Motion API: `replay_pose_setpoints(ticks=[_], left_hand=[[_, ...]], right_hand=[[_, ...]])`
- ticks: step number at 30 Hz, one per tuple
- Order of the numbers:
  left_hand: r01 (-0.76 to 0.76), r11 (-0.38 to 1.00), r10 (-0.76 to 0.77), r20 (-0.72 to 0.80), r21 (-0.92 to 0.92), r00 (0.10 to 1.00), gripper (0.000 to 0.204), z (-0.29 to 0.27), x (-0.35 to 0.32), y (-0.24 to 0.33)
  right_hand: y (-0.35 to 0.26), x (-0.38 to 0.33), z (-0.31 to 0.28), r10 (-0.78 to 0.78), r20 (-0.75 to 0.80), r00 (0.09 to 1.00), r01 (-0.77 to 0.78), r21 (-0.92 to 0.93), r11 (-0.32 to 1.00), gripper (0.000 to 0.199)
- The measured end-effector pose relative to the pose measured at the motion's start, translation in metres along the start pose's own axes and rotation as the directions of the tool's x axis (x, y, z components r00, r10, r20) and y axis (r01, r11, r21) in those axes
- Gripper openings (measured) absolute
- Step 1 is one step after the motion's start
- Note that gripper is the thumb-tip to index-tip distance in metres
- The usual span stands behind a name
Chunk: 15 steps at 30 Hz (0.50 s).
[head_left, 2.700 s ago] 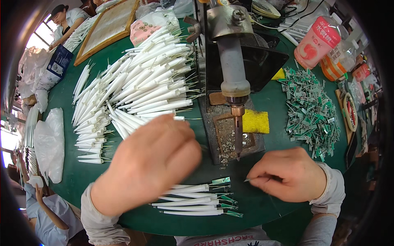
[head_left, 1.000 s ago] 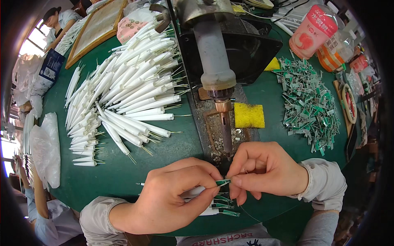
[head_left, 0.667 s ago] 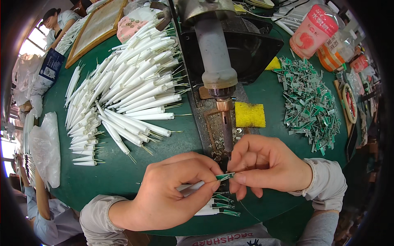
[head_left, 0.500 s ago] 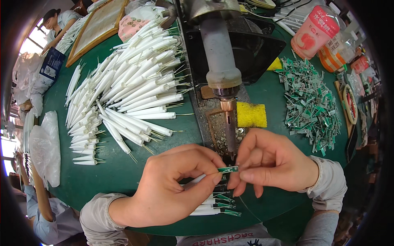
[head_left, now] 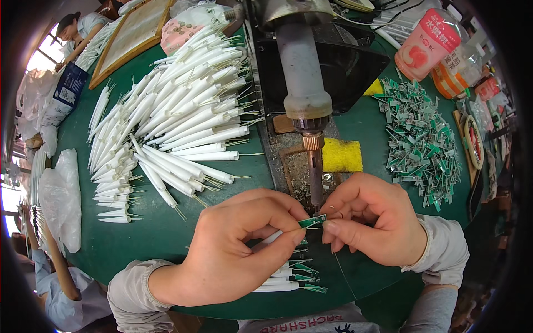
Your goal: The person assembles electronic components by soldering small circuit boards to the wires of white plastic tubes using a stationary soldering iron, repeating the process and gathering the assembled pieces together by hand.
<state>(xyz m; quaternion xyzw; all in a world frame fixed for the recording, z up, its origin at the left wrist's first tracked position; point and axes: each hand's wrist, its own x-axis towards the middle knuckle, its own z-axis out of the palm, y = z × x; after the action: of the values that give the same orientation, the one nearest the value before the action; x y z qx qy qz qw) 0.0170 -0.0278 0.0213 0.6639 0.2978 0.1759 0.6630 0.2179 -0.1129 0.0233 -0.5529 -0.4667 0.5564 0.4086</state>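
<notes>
My left hand (head_left: 239, 247) pinches a small green circuit board (head_left: 312, 222) together with a white tube (head_left: 267, 241), most of which the fingers cover. The board's far end is right under the tip of an upright soldering iron (head_left: 315, 180); whether they touch is hard to tell. Closed at the thumb and forefinger, my right hand (head_left: 375, 222) holds a thin solder wire (head_left: 344, 273) beside that tip. The wire's lower part trails down toward the table edge. Under my left hand lie several white tubes with boards (head_left: 286, 280) at their ends.
A large heap of white tubes with wire ends (head_left: 189, 111) covers the table's left. Loose green boards (head_left: 423, 139) are piled at right. A yellow sponge (head_left: 342, 156) sits behind the iron. Bottles (head_left: 427, 44) stand at back right; a plastic bag (head_left: 61, 202) lies far left.
My left hand has lifted the board slightly up and to the right, to the iron's tip. The right hand has shifted a little, and the trailing wire has swung right.
</notes>
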Motion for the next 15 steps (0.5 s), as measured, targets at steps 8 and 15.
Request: replay_pose_setpoints(ticks=[8,15], left_hand=[[-0.052,0.997,0.051,-0.014,-0.054,0.999,0.005,-0.001,0.0009,-0.0033],[-0.044,0.994,0.041,-0.034,-0.097,0.999,0.004,0.0008,0.0035,0.0025]], right_hand=[[-0.0002,0.0017,0.0009,-0.035,-0.003,0.999,0.035,0.032,0.999,0.012],[-0.0007,0.0004,0.0003,-0.102,-0.038,0.994,0.104,0.054,0.993,0.012]])
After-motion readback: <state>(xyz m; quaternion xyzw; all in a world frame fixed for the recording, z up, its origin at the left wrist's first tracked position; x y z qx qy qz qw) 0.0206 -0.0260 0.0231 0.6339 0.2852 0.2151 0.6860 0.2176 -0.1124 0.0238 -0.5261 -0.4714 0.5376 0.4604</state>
